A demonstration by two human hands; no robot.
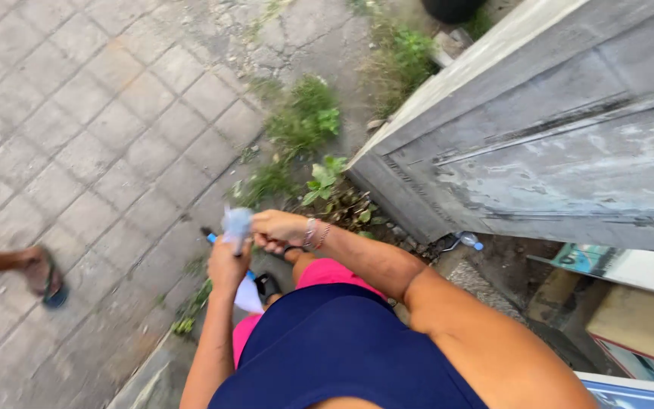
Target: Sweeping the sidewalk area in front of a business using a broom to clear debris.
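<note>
Both grips closed on a crumpled clear plastic bag (236, 224): left hand (227, 265) below, right hand (278, 227) beside; twisting it, steady pull needed next

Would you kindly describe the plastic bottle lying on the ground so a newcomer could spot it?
Start at the big weathered grey wall on the right and follow its bottom edge down to the dirt. There lies a small clear bottle on its side, the only thing there with a blue cap.
</note>
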